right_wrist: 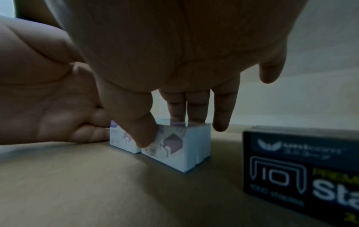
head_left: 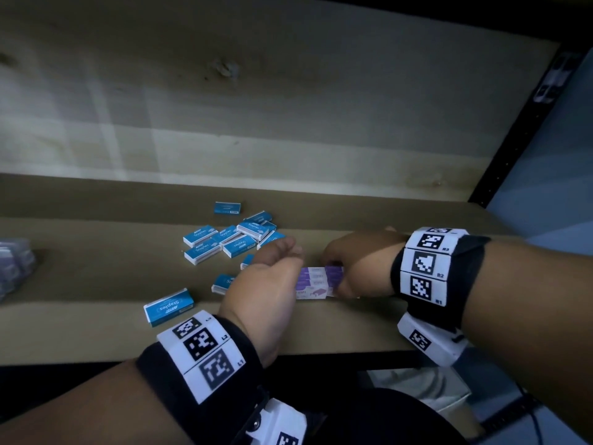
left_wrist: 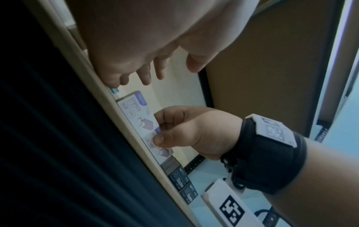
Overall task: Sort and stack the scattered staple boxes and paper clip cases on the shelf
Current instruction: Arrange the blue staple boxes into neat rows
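Observation:
A row of white-and-purple staple boxes (head_left: pixel 316 282) (left_wrist: pixel 136 113) (right_wrist: pixel 174 147) stands on edge near the front of the wooden shelf (head_left: pixel 96 268). My right hand (head_left: pixel 353 264) (left_wrist: pixel 194 130) (right_wrist: pixel 163 122) pinches its right part, thumb on the front face and fingers over the top. My left hand (head_left: pixel 272 271) (left_wrist: pixel 147 69) (right_wrist: pixel 48 115) is open, with its palm turned toward the row's left end and its fingertips at that end. Blue staple boxes (head_left: pixel 224 240) lie scattered behind the left hand.
One blue box (head_left: pixel 168 306) lies near the front edge and another (head_left: pixel 227 208) toward the back wall. Clear cases (head_left: pixel 12 268) sit blurred at the far left. Black staple boxes (right_wrist: pixel 301 169) (left_wrist: pixel 179 181) stand right of the row. A black upright (head_left: pixel 513 139) bounds the shelf's right side.

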